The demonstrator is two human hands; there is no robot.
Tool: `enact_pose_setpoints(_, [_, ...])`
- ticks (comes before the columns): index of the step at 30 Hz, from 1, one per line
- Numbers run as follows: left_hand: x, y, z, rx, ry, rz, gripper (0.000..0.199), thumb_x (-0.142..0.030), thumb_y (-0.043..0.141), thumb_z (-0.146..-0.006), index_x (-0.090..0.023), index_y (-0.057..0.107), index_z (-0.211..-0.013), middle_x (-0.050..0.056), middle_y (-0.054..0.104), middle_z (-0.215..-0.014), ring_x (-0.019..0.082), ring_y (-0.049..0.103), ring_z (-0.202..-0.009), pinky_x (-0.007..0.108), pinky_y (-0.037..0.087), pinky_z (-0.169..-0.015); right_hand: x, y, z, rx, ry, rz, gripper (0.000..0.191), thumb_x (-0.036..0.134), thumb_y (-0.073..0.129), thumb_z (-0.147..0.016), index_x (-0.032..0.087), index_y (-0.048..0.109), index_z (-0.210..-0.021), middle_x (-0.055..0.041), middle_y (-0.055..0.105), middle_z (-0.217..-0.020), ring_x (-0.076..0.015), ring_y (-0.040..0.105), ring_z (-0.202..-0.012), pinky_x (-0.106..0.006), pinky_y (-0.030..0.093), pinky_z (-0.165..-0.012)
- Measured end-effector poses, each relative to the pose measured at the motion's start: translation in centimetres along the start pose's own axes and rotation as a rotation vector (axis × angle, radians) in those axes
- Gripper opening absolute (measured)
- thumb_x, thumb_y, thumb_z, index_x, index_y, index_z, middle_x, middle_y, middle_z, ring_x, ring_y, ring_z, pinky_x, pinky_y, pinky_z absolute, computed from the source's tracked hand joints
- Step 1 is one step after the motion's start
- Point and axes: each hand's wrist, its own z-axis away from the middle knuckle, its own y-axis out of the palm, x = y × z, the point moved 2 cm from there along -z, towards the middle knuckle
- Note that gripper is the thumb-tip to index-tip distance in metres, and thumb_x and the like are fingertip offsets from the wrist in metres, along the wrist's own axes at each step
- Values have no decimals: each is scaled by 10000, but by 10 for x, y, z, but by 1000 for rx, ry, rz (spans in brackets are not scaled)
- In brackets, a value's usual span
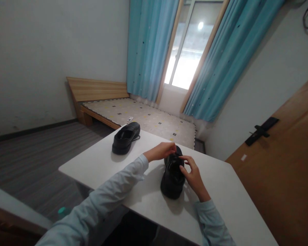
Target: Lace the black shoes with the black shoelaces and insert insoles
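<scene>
A black lace-up shoe (173,181) rests on the white table, its heel towards me. My left hand (162,151) reaches over from the left, closed, with its fingertips pinched at the lacing on the front of the shoe. What lies between those fingertips is too dark and small to make out. From the right, my right hand (193,173) has its curled thumb and forefinger at the side edge of the shoe's opening. A second black shoe (125,139) stands apart at the table's far left, a loose lace hanging by its right side.
The white table (218,191) extends to both sides of me. Beyond it is a low wooden bed (149,114) with a patterned mattress and a small white object (130,119) on it. A wooden door (279,164) stands on the right, and blue curtains (150,51) flank the window.
</scene>
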Motion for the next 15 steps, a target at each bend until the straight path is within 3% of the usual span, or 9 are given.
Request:
enact_pose_setpoints(4, [17,-4,6,-220,-187,16,72,-222,481,-870,-177,532,-893,11,634,-793,134,599,-740,242,452,-702,0,2,-1,-23,38,-8,284,222,552,-740,221,580,-1022,-68,579,-1055,-242,527,-1025,-422,445,-863])
enact_pose_setpoints(7, [28,-6,12,-346,-387,-160,75,-220,506,-847,-170,544,-886,26,610,-754,161,583,-726,285,450,-715,-1,2,-1,-30,110,-55,271,211,546,-735,219,588,-1003,-67,584,-1059,-239,536,-1024,-425,450,-863])
enact_pose_setpoints(9, [29,-6,15,-416,-438,-288,94,-226,534,-825,-167,557,-894,53,595,-827,190,568,-817,320,447,-766,-2,3,-2,-40,144,-86,265,211,558,-730,218,588,-994,-65,587,-1055,-236,541,-1020,-424,451,-867])
enact_pose_setpoints(12, [21,-3,18,-497,-378,-395,170,-290,568,-809,-179,577,-938,81,554,-964,230,513,-953,366,430,-834,-4,3,-2,-46,143,-80,266,213,583,-720,220,590,-987,-63,586,-1050,-239,537,-1026,-423,451,-863])
enact_pose_setpoints(15, [4,6,18,-456,-205,-371,226,-347,575,-812,-191,581,-975,79,539,-1021,231,486,-998,374,409,-874,-4,4,-2,-51,126,-64,252,216,593,-721,220,595,-973,-64,588,-1039,-241,537,-1024,-421,454,-854])
